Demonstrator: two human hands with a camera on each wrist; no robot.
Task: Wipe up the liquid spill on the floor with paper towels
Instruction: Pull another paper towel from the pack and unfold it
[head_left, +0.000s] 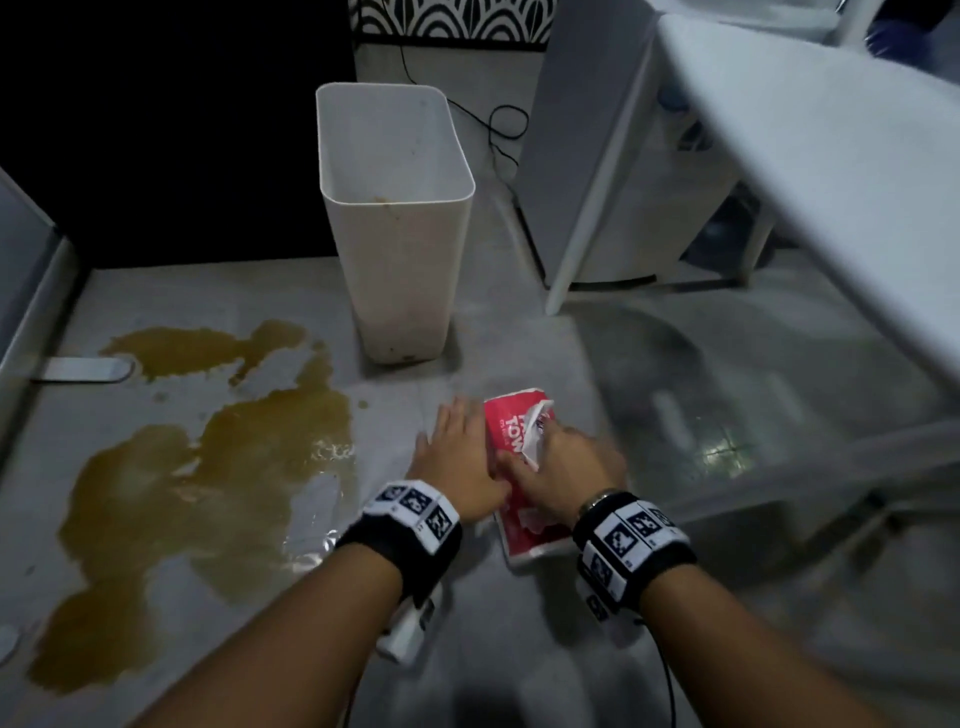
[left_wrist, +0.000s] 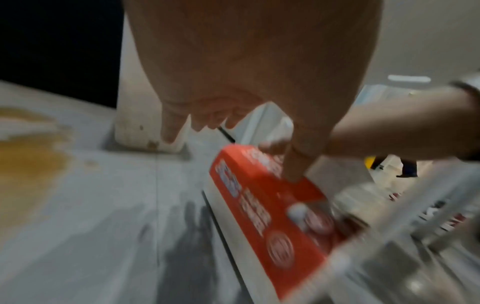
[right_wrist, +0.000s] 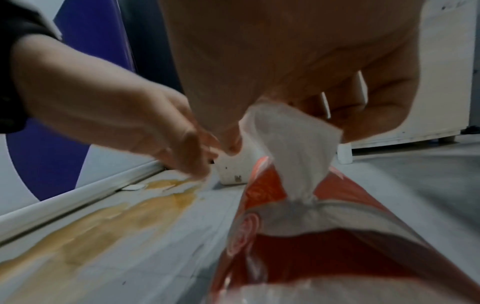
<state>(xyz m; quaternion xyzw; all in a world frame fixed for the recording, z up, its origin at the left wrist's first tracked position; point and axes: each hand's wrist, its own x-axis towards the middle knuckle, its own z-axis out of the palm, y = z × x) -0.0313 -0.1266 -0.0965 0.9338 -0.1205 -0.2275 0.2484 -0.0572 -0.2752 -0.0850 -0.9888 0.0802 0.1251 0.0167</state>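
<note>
A red paper towel pack (head_left: 511, 431) (left_wrist: 272, 205) (right_wrist: 311, 236) lies on the grey floor. My left hand (head_left: 460, 457) (left_wrist: 233, 115) presses its thumb on the pack's left side while its fingers stay straight. My right hand (head_left: 563, 467) (right_wrist: 272, 98) pinches a white paper towel (right_wrist: 293, 148) (head_left: 535, 447) sticking up out of the pack's slit. A wide brown liquid spill (head_left: 197, 467) (left_wrist: 28, 164) (right_wrist: 103, 222) spreads over the floor to the left of the pack.
A white waste bin (head_left: 400, 218) stands just beyond the pack. A white table (head_left: 810, 171) and a white cabinet (head_left: 587, 156) stand at the right, with a black cable behind the bin. A wall base (head_left: 31, 291) borders the spill at the left.
</note>
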